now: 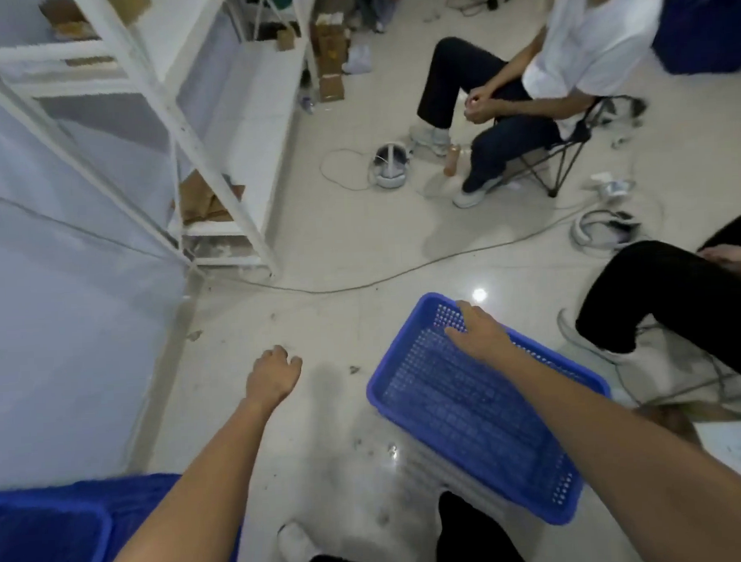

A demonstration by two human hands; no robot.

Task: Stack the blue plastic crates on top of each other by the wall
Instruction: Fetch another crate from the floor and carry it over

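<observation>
A blue perforated plastic crate [472, 416] sits on the floor at the lower right, its opening facing up. My right hand [477, 329] reaches over its far end with fingers spread, touching or hovering at the far wall; no grip shows. My left hand [275, 372] hangs above bare floor to the crate's left, fingers loosely curled and holding nothing. More blue crates [49, 541] fill the bottom left corner beside the pale wall [65, 336], partly hidden by my left forearm.
A white metal shelf rack [210, 160] stands at the upper left. A cable [402, 275] runs across the floor. One person sits on a folding chair [558, 153] at the top right; another person's leg [666, 293] is at the right. Headsets lie on the floor.
</observation>
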